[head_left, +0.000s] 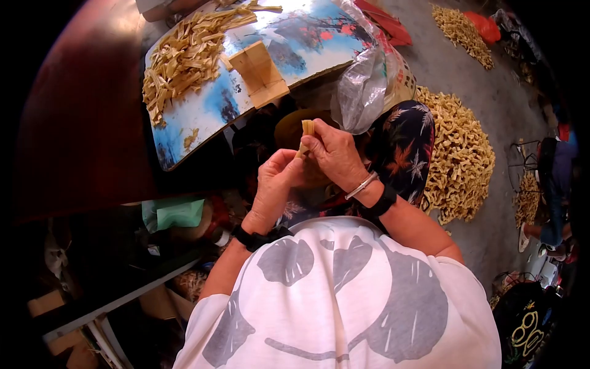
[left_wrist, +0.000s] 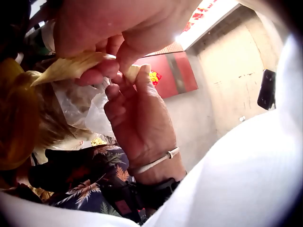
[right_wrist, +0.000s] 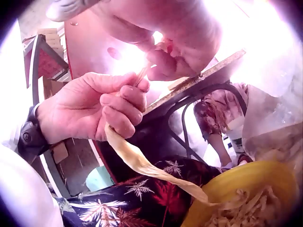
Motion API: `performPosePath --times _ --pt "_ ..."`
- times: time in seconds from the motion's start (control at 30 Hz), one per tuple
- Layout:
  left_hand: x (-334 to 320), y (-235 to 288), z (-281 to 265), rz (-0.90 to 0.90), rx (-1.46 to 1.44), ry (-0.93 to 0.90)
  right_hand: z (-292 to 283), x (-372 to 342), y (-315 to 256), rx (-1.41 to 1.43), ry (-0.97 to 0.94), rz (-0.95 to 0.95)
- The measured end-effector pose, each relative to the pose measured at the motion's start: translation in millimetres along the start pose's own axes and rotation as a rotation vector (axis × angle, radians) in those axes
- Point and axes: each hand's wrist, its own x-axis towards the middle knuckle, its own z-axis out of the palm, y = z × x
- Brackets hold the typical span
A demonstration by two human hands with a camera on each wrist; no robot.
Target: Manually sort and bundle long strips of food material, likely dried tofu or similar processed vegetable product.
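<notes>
In the head view both hands meet above the lap over a pale yellow flat strip [head_left: 308,127]. My left hand [head_left: 273,184] pinches the strip's lower part between thumb and fingers. My right hand [head_left: 337,154] grips its upper, bunched end, with the thumb across it. A long tail of the strip [right_wrist: 137,158] hangs below the left fingers in the right wrist view, reaching down to a yellow bowl [right_wrist: 251,175] of similar strips. Part of the strip is hidden inside the hands.
A painted board [head_left: 221,101] ahead carries a pile of strips [head_left: 184,64] and a small wooden piece [head_left: 258,71]. Beside it hangs a clear plastic bag [head_left: 362,86]. Right of the knee, a heap of small twisted pieces [head_left: 458,154] covers the floor. Another person [right_wrist: 213,113] sits beyond the board.
</notes>
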Motion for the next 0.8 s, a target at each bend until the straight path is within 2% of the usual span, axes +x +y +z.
performPosePath --times 0.07,0.17,0.3,0.4,0.43,0.53,0.6,0.7,0.8 --pt "2.7 3.2 -1.3 0.000 -0.022 0.018 -3.1 2.9 -8.1 0.049 -0.125 0.055" --pt "7.1 3.7 -7.8 -0.022 -0.076 0.017 11.9 9.2 5.5 0.278 -0.114 0.084" --pt "2.1 19.7 -25.4 -0.088 -0.175 -0.030 -1.5 30.3 2.9 0.577 -0.222 0.388" --pt "14.2 25.6 -37.9 -0.094 -0.075 -0.052 2.1 43.0 2.9 0.469 -0.233 0.434" --pt "19.4 35.1 -35.4 -0.067 0.086 0.011 2.9 51.2 4.1 0.476 -0.249 0.428" --pt "54.1 47.8 -46.3 0.408 0.598 0.120 1.1 84.5 0.0 0.416 -0.234 0.336" --pt "78.0 71.1 -49.7 0.571 0.748 0.234 1.1 110.8 -6.0 0.401 -0.155 0.202" --pt "112.8 97.5 -55.0 0.581 0.823 0.307 11.8 145.4 -7.0 0.152 -0.007 0.004" --pt "139.9 98.9 -61.7 0.569 0.861 0.369 23.5 168.3 0.9 -0.038 0.110 -0.128"
